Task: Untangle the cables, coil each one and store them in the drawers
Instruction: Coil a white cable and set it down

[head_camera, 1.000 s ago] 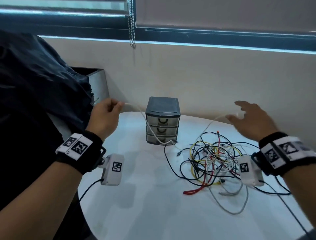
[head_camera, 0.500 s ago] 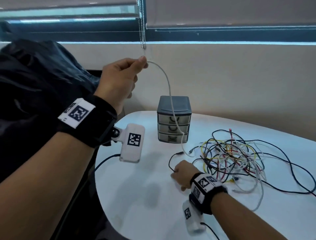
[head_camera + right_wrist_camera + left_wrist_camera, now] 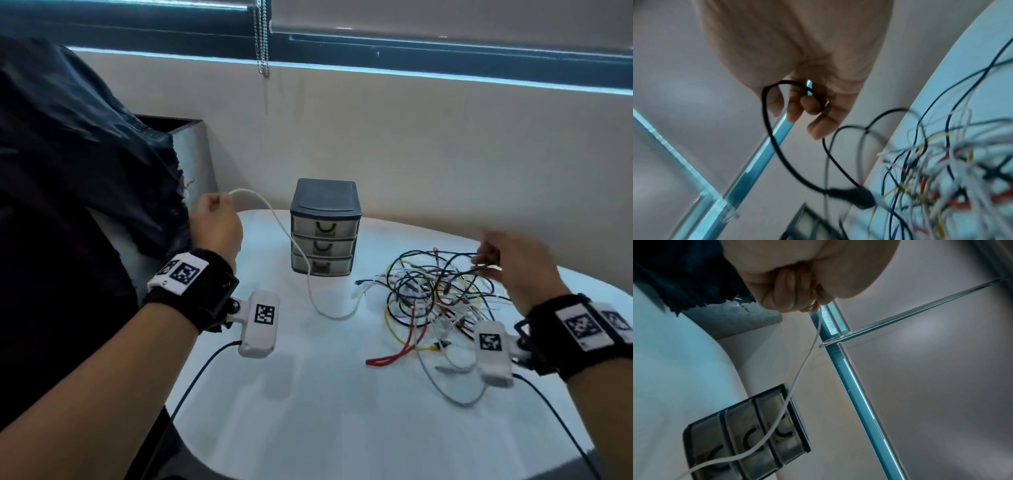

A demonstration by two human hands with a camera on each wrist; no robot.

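Observation:
A grey three-drawer unit (image 3: 323, 229) stands at the back of the white table (image 3: 308, 411), all drawers closed. My left hand (image 3: 219, 202) pinches a white cable (image 3: 298, 253) left of the unit. The cable arcs down past the drawer fronts to the table. In the left wrist view the hand (image 3: 813, 305) holds the white cable (image 3: 797, 379), which crosses the drawers (image 3: 748, 434). A tangle of black, white, yellow and red cables (image 3: 435, 294) lies to the right. My right hand (image 3: 486, 260) is at its far right edge, blurred. Its fingers (image 3: 809, 113) curl round a black cable (image 3: 851, 196).
A dark bag (image 3: 68, 171) and a metal bin (image 3: 195, 154) stand left of the table. A beige wall rises close behind, with a blind chain (image 3: 262, 41) hanging above. The table's curved edge (image 3: 178, 411) runs at the front left. The wrist cameras' black leads trail across the near side.
My left hand has come down from high above the drawers to their top level, still holding the white cable. My right hand has moved from front left of the tangle to its far right and taken a black cable.

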